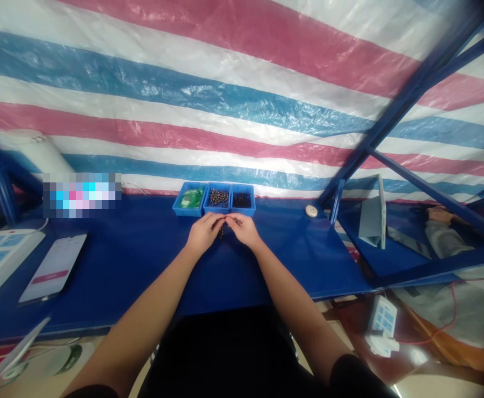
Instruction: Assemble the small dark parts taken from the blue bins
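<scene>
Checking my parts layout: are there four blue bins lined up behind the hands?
No, only three blue bins stand side by side just beyond the left hand and right hand.

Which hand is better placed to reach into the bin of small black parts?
Probably the right hand: it lies just in front of the rightmost bin, while the left hand sits before the middle bin.

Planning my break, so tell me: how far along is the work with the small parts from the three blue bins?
Done: no finished pile shows near the hands. In hand: left hand and right hand together pinch a small dark part above the blue tabletop. Left: the middle blue plastic bin and right blue plastic bin look well stocked with small dark pieces.
</scene>
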The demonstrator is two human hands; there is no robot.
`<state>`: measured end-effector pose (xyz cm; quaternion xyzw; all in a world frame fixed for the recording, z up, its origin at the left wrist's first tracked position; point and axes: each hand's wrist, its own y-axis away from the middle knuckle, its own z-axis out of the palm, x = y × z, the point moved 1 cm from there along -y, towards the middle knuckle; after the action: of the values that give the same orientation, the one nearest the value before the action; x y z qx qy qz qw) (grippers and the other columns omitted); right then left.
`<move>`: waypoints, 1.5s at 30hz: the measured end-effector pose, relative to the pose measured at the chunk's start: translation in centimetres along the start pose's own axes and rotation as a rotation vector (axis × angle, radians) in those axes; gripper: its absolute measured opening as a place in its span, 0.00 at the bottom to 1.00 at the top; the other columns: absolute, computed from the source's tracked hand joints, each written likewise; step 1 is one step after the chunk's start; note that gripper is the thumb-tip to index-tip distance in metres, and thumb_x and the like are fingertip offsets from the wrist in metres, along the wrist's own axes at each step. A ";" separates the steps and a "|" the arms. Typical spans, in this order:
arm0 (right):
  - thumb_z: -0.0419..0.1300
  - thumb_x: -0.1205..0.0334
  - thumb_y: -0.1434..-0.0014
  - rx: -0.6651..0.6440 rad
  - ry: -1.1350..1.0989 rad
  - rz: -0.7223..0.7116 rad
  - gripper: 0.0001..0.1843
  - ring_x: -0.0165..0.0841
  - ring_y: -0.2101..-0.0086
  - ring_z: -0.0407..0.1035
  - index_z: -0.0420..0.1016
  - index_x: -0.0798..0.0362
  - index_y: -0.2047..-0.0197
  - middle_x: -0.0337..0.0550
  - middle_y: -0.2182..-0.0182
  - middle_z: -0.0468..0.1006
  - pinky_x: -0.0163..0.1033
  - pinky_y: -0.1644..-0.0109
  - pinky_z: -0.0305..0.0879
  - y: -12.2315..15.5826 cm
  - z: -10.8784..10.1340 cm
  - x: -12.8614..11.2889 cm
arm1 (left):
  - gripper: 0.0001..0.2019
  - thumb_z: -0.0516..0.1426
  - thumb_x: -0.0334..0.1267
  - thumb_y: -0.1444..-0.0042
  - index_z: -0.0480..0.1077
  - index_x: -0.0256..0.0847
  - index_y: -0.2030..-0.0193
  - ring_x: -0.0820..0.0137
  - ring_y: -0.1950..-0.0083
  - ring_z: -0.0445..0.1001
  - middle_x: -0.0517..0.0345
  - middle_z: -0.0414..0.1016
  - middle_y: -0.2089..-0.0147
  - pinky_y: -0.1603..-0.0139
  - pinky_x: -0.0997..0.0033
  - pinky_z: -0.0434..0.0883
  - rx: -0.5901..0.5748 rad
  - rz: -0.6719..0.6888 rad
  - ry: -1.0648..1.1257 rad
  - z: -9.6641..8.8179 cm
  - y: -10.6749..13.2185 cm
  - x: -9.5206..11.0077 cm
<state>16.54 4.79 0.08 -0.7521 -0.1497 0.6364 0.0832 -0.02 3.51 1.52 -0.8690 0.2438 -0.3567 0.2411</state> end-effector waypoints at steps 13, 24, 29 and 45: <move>0.63 0.54 0.45 0.033 -0.052 -0.051 0.17 0.35 0.64 0.75 0.79 0.52 0.54 0.45 0.63 0.81 0.40 0.56 0.72 0.7 0.5 -1.5 | 0.14 0.48 0.44 0.35 0.72 0.41 0.59 0.69 0.59 0.74 0.54 0.77 0.60 0.56 0.71 0.69 -0.033 -0.054 0.046 -0.3 -0.2 0.0; 0.64 0.52 0.46 0.062 -0.151 -0.011 0.17 0.36 0.60 0.76 0.79 0.52 0.55 0.46 0.59 0.81 0.42 0.51 0.72 0.5 0.1 -1.6 | 0.14 0.53 0.46 0.38 0.74 0.42 0.55 0.67 0.56 0.77 0.53 0.78 0.54 0.53 0.68 0.72 0.038 -0.109 0.124 -0.1 -0.1 0.2; 0.64 0.52 0.46 0.056 -0.109 -0.011 0.18 0.35 0.62 0.76 0.79 0.52 0.54 0.45 0.62 0.81 0.41 0.53 0.72 0.5 0.2 -1.2 | 0.14 0.52 0.46 0.37 0.74 0.42 0.56 0.66 0.55 0.77 0.53 0.78 0.55 0.50 0.67 0.72 0.034 -0.110 0.127 -0.2 -0.2 0.1; 0.64 0.52 0.46 0.065 -0.098 -0.016 0.17 0.36 0.61 0.76 0.80 0.51 0.56 0.45 0.59 0.81 0.43 0.51 0.72 0.5 0.1 -1.5 | 0.15 0.50 0.48 0.37 0.73 0.44 0.54 0.68 0.59 0.77 0.56 0.79 0.56 0.56 0.72 0.71 -0.033 -0.156 0.133 -0.2 -0.2 0.2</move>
<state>16.23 3.79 1.32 -0.7156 -0.1387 0.6765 0.1053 -0.06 3.49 1.86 -0.8635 0.1967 -0.4274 0.1817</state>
